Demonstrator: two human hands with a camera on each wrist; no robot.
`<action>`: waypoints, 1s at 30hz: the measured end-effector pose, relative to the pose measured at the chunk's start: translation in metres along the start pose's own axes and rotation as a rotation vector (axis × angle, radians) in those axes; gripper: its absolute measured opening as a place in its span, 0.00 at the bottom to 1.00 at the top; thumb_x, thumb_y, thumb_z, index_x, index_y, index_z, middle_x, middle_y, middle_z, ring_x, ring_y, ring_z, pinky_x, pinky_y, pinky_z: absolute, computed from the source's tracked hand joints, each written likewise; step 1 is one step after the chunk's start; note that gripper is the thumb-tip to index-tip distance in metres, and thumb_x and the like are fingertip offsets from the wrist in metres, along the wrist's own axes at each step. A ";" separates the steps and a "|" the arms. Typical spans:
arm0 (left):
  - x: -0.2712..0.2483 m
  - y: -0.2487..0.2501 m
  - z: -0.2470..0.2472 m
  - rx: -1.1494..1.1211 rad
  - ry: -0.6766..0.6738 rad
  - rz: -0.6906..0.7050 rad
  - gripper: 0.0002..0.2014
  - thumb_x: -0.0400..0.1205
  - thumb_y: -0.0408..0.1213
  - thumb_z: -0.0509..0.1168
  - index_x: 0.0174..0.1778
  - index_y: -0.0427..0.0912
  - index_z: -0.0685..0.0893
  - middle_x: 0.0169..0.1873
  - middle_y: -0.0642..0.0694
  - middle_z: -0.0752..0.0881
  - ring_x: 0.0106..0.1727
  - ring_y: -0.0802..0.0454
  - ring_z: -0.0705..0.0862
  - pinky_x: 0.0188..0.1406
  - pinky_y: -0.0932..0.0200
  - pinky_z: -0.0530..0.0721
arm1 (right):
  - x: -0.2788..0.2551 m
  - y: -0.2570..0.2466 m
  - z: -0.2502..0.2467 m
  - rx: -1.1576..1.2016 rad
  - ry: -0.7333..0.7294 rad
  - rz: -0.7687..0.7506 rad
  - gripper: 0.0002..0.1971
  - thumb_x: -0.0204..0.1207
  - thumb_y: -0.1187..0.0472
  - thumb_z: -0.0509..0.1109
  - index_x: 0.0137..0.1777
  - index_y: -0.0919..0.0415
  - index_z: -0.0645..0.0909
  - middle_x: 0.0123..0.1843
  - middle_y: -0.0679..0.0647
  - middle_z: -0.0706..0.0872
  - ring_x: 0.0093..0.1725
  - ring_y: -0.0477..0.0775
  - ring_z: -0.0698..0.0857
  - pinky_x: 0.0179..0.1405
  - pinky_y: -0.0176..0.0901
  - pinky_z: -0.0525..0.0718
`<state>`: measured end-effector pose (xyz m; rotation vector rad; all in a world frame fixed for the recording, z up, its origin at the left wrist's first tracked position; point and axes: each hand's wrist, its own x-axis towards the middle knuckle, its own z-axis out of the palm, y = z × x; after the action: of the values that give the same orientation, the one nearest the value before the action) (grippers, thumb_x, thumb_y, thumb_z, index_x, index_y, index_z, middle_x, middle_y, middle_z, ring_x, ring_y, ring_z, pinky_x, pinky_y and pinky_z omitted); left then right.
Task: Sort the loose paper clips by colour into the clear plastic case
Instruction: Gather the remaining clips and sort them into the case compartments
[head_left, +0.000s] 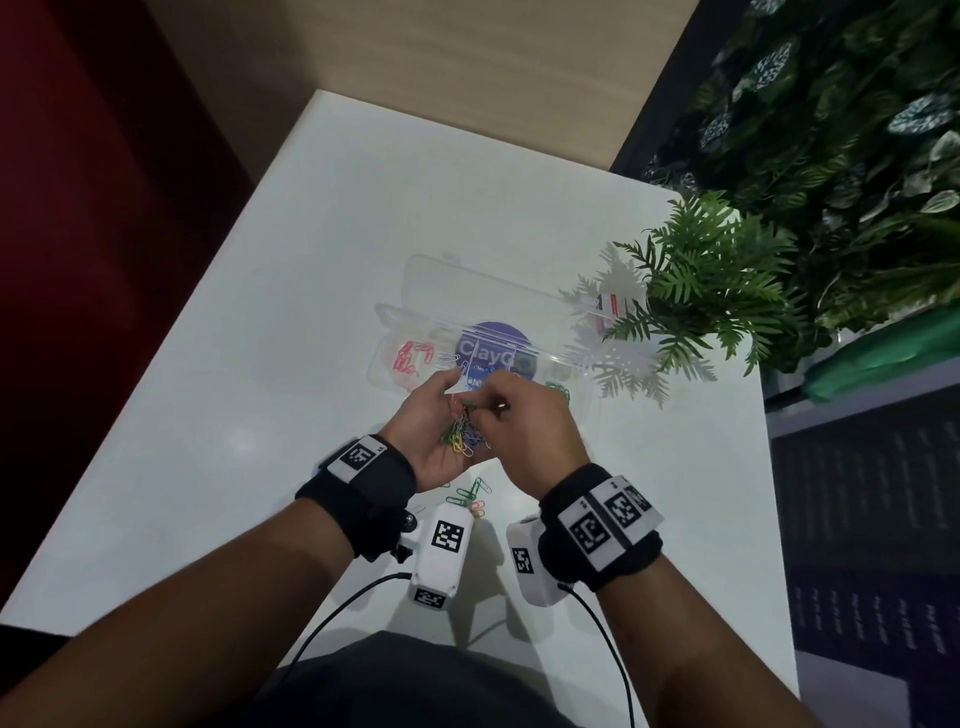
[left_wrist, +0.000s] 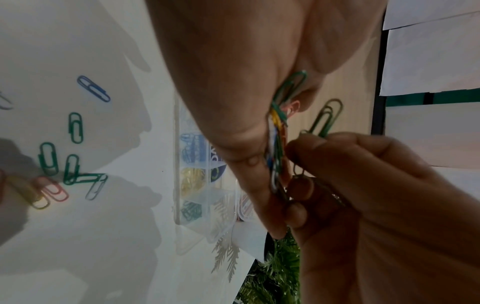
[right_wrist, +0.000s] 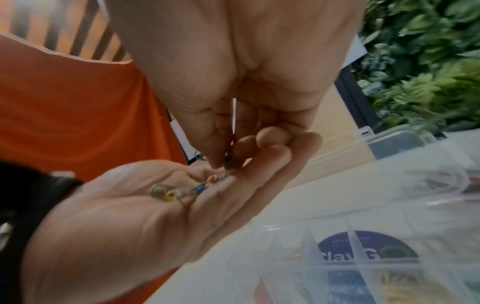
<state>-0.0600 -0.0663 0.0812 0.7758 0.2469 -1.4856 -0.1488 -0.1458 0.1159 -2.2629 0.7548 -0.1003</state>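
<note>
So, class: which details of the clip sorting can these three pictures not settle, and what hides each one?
- Head view: the left hand holds a bunch of clips, too small to count.
- Left wrist view: the right hand pinches a clip; its fingers hide the colour.
- Right wrist view: blur smears the clear case.
- Head view: the wrist cameras cover some loose clips.

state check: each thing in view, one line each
clear plastic case: open, lid back, clips sorted in compartments
mixed clip bundle: held in left hand
green clip: pinched in right hand grip
loose clips: lying on white table, unsorted
fern: at the case's right end
</note>
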 end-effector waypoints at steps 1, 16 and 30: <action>0.000 0.000 0.001 0.001 -0.005 -0.002 0.30 0.87 0.49 0.47 0.44 0.30 0.88 0.37 0.34 0.89 0.34 0.44 0.89 0.36 0.53 0.89 | 0.001 0.003 -0.002 0.060 0.019 0.041 0.05 0.71 0.67 0.70 0.37 0.59 0.79 0.37 0.52 0.87 0.37 0.53 0.83 0.40 0.44 0.81; 0.021 0.010 0.000 0.007 0.005 -0.045 0.30 0.86 0.49 0.48 0.59 0.25 0.83 0.60 0.25 0.83 0.56 0.29 0.86 0.58 0.41 0.83 | 0.022 0.042 -0.049 0.712 0.104 0.318 0.12 0.71 0.79 0.68 0.34 0.62 0.75 0.29 0.59 0.80 0.22 0.47 0.76 0.22 0.35 0.71; 0.027 0.019 -0.008 -0.092 0.058 -0.019 0.27 0.86 0.48 0.50 0.63 0.26 0.79 0.60 0.26 0.84 0.52 0.28 0.87 0.52 0.40 0.86 | 0.067 0.125 -0.031 0.176 0.107 0.597 0.12 0.69 0.69 0.71 0.28 0.54 0.82 0.28 0.53 0.86 0.34 0.56 0.86 0.49 0.59 0.89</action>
<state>-0.0364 -0.0852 0.0654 0.7453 0.3646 -1.4601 -0.1638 -0.2715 0.0446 -1.7965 1.3869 -0.0020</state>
